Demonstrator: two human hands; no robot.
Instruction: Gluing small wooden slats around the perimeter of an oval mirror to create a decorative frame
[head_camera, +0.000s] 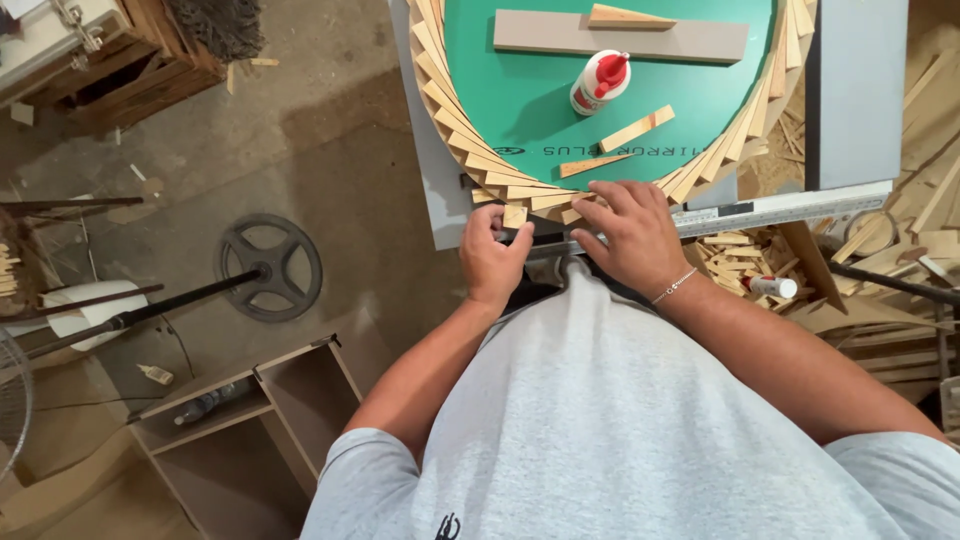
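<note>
Wooden strip (515, 215), a short pale piece, sits pinched between the thumb and fingers of the left hand (492, 258) at the near edge of the grey table (435, 190), its top end touching the ring of overlapping wooden slats (450, 125) that borders the round green board (520, 100). Just beside it, the right hand (630, 235) lies flat and unclenched, fingers spread, pressing down on the slats at the bottom of the ring and grasping nothing. Further up the green board lie a white glue bottle (598, 82) with a red cap, two loose strips and a grey plank (620, 38).
</note>
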